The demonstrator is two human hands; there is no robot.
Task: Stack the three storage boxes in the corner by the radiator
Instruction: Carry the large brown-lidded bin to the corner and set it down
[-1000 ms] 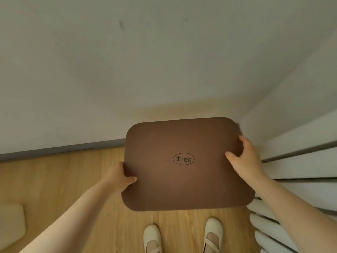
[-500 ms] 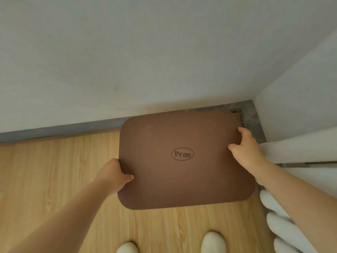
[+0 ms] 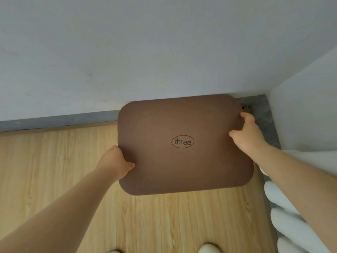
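Note:
A brown storage box (image 3: 182, 168) with a flat lid marked "three" fills the middle of the view, seen from straight above. My left hand (image 3: 116, 161) grips its left edge, thumb on the lid. My right hand (image 3: 246, 132) grips its right edge near the far corner. The box's far edge lies close to the wall, in the corner by the white radiator (image 3: 295, 216). Anything under the box is hidden, and I cannot tell whether it rests on something. No other box shows.
A white wall (image 3: 145, 52) with a grey skirting board (image 3: 54, 121) runs across the back and meets a second wall (image 3: 310, 106) on the right. Light wooden floor (image 3: 54, 170) spreads to the left and front. My white shoe tips (image 3: 209, 250) show at the bottom edge.
The box has travelled away from me toward the wall corner, both hands still holding it. My view has tipped down and my shoes have slid almost out of view.

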